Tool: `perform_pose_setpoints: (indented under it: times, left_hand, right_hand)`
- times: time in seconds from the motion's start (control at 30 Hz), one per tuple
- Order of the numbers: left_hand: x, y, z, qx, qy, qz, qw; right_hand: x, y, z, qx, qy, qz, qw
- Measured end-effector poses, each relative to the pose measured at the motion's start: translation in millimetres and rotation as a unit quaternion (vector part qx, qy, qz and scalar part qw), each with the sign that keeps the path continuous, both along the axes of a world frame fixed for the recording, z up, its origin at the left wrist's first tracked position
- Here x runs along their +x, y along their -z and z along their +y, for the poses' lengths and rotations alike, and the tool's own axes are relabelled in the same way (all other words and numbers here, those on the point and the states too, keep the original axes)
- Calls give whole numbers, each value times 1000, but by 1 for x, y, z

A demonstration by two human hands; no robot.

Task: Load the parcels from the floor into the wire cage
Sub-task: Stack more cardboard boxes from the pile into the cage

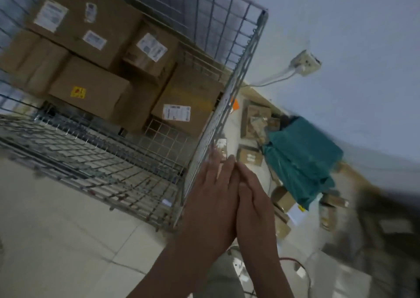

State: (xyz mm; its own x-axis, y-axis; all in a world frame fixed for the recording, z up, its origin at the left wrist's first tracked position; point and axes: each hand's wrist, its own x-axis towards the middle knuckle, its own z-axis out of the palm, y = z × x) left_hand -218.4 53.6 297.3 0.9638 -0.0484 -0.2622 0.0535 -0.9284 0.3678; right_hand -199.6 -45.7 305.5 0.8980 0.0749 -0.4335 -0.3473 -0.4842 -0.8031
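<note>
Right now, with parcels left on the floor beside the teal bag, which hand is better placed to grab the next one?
Probably the right hand. It is on the side of the floor parcels by the teal bag; the left hand lies against the cage corner. Both are open and empty.

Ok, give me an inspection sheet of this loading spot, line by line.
Surface: pale tiled floor.
Job's things: wire cage holds stacked cardboard boxes; small parcels lie on the floor by the wall.
Clutter: teal bag among the parcels.
Hands: left hand and right hand open, touching each other, empty.
Cables: white cable from a wall socket; red wire on the floor.
Surroundings: pale wall.
</note>
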Motion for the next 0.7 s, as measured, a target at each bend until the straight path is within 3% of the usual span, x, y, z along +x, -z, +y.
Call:
perform_pose_setpoints:
  times: [0.23, 0.37, 0.57, 0.7]
  left_hand:
    - [-36, 41, -64, -7, 49, 50, 998]
    - [-61, 98, -83, -32, 37, 128, 990]
    - [-71, 171, -98, -9, 44, 280, 959]
    - [-62, 222, -111, -21, -3, 327, 945]
  right_hand:
    - [-48, 39, -83, -56, 50, 97, 992]
    - [-65, 91, -129, -84, 36, 196, 976]
    - [-73, 186, -184, -99, 35, 258, 961]
    - [-69, 253, -210, -117, -12, 288, 950]
